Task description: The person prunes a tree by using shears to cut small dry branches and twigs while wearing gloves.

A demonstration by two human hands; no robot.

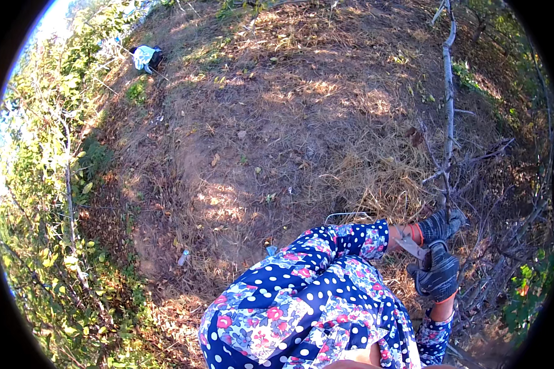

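My left hand [441,224], in a dark grey knitted work glove with an orange cuff, is closed around the lower end of a thin grey branch [448,92]. That branch extends toward the top of the view and has small dry side twigs. Just below, my gloved right hand [436,274] grips metal pruning shears [412,246]. Their blades point left, past my left wrist, and touch no branch that I can make out. The fingers partly cover the handles.
Dry grass [383,184] and fallen leaves lie over bare soil [258,152]. Tangled twigs [498,258] stand close at the right, leafy bushes [41,184] along the left. A light-blue and black bundle [145,57] is far off; a clear piece of litter [183,257] lies nearer.
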